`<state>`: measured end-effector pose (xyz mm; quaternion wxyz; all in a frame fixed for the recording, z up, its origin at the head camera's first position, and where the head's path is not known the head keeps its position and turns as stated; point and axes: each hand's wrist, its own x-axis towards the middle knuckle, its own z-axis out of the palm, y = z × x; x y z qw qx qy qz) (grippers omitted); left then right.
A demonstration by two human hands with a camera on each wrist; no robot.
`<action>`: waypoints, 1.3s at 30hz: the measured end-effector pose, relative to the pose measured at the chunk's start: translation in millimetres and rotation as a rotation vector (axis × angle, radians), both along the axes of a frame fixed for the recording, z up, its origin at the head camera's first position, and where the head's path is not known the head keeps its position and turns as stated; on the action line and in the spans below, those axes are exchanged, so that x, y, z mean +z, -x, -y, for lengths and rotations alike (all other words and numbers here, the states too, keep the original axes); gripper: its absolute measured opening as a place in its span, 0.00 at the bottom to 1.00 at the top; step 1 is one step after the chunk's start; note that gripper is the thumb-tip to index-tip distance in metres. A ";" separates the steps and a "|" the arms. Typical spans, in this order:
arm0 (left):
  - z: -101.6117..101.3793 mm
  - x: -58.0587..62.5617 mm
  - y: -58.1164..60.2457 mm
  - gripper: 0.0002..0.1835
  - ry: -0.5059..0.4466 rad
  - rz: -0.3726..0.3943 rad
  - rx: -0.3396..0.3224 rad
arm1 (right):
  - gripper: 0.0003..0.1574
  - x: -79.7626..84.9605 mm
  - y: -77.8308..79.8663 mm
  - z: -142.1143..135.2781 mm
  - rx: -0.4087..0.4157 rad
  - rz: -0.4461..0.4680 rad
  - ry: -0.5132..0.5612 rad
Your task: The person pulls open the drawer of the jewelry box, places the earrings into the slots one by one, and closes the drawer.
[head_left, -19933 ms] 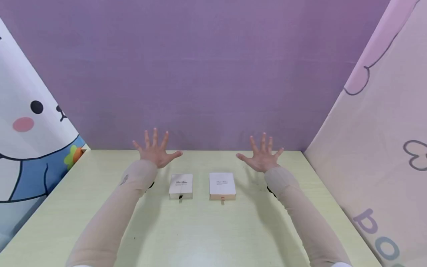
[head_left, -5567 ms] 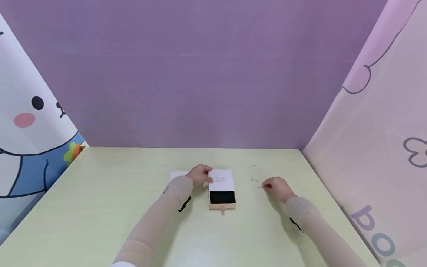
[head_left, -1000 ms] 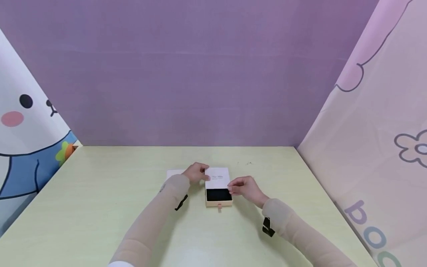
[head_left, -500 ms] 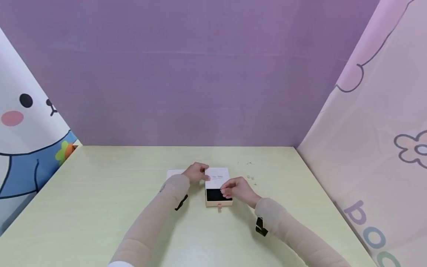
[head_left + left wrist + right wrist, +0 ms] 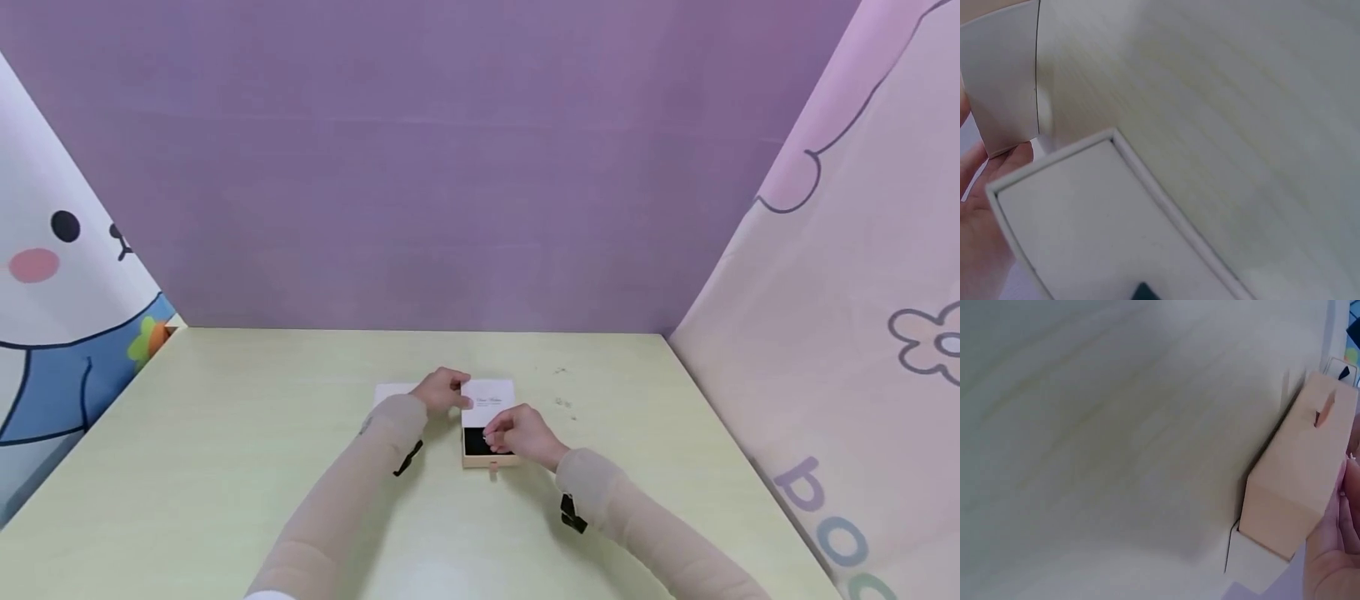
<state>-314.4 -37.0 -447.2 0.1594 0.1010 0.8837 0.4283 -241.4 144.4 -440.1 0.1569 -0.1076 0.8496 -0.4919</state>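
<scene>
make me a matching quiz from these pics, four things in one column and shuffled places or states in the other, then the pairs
1. flat white box with a peach drawer
2. second white box with a black tab
3. tiny greyish pieces
4. bare right hand

A. scattered right of both boxes
B. over the open drawer
C. mostly hidden behind the beige left sleeve in the head view
D. gripped by the left hand

Pairs: 1-D, 2-C, 3-A, 4-B

Two boxes [image 5: 487, 390] abreast on table [image 5: 187, 467]
</scene>
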 end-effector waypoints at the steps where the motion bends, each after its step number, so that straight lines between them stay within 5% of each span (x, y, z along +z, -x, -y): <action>1: -0.2 0.4 -0.4 0.31 -0.003 0.001 0.000 | 0.06 -0.8 0.0 0.8 0.007 -0.011 -0.015; 17: 0.8 -4.5 5.2 0.31 0.018 -0.008 0.003 | 0.05 -5.3 0.3 7.5 0.047 -0.083 -0.111; 39: -1.0 -1.5 1.4 0.30 0.026 -0.012 0.009 | 0.04 -3.7 -1.5 11.6 -0.031 -0.153 -0.200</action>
